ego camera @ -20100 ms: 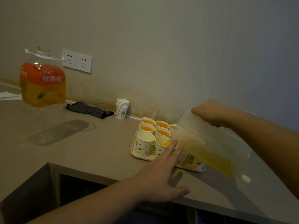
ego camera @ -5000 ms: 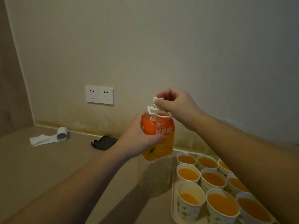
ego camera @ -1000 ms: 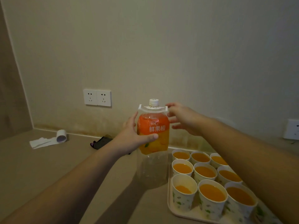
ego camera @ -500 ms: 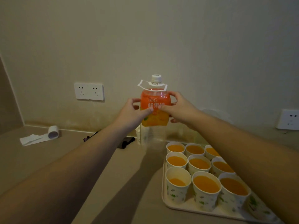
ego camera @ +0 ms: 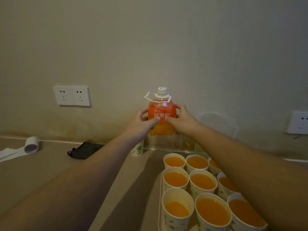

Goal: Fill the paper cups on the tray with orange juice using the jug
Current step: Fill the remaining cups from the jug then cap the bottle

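Note:
The clear plastic jug (ego camera: pixel 161 129) with an orange label and a white screw cap stands upright at the back of the counter, close to the wall. My left hand (ego camera: pixel 141 121) grips its left side and my right hand (ego camera: pixel 181 120) grips its right side, thumbs on the label. The jug's clear lower part looks empty. At lower right, several paper cups (ego camera: pixel 202 180) with leaf prints stand on a cream tray (ego camera: pixel 160 194), all holding orange juice. The front left cup (ego camera: pixel 177 209) holds less than the others.
A stack of spare paper cups (ego camera: pixel 137 150) stands behind my left forearm. A dark cloth (ego camera: pixel 83 150) and a roll of white paper (ego camera: pixel 30 145) lie at the left. Wall sockets (ego camera: pixel 72 95) sit left of the jug, and a single socket (ego camera: pixel 298 122) at far right.
Both hands moved the capped jug back toward the wall, behind the tray. My right hand, which a second ago was reaching near the cap, now grips the jug's side.

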Demonstrator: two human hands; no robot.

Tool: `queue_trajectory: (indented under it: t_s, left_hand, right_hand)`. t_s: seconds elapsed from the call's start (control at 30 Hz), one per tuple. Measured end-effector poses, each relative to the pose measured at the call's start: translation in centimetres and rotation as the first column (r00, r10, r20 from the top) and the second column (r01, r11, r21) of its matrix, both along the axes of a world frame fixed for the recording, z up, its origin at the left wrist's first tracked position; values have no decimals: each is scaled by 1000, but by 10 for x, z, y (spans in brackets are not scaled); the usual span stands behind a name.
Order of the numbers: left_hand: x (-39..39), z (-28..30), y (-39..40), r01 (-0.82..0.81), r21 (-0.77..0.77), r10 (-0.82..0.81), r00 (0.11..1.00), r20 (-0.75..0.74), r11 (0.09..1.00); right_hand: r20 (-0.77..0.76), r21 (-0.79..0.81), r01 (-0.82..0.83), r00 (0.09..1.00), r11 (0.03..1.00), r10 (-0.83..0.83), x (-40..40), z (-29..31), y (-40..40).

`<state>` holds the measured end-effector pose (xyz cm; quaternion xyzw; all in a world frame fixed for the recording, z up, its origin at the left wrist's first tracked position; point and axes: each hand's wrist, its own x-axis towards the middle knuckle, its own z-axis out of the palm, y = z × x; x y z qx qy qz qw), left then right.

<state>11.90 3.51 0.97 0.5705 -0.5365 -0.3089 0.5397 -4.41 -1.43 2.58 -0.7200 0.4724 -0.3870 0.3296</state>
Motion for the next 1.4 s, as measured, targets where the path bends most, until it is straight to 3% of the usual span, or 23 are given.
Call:
queue_trajectory:
  t_s: [0.47,0.77,0.9,1.07,1.23,1.4]
  left_hand:
    - [-1,-6,-26,64,32,-63,998,-27,997]
    - [-13,8,3,-12,32,10,997,71,999]
    - [-21,4,33,-60,-28,63,988,138,998]
    - [-33,-26,70,-4,98,-16,980,200,995]
    - [-37,-57,98,-68,329,-20,966,258,942]
    - [-48,-66,114,-73,470,-1,988,154,880]
  right_hand:
    - [24,72,-81,997,994,80,3,-11,-28]
    - [23,79,-93,996,992,92,-11,-1,-5]
    - [-45,30,-61,997,998,62,-39,3,27]
    - [-145,-32,-37,989,999,32,-88,-1,70]
    - [-186,-76,47,981,996,-61,-149,-9,111]
    - [-234,-50,168,956,984,-175,-205,-10,131]
